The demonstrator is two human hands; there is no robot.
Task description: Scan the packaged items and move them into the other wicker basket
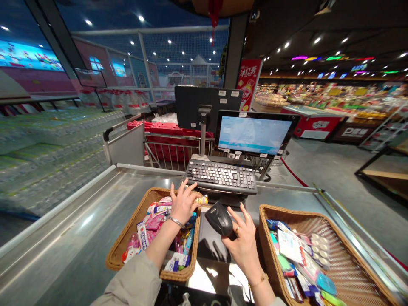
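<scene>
Small tube [201, 200] sitting in left hand [183, 204], pinched at fingertips, other fingers spreading open, above left basket [112, 260]. Black scanner [219, 219] lying just right of tube, close but not touching, long axis slanting up-left, front end seemingly toward tube. Right hand [244, 255] gripping scanner from below, fingers partly open. Keyboard [220, 176] standing just beyond; right basket [264, 221] lying beneath right hand.
</scene>
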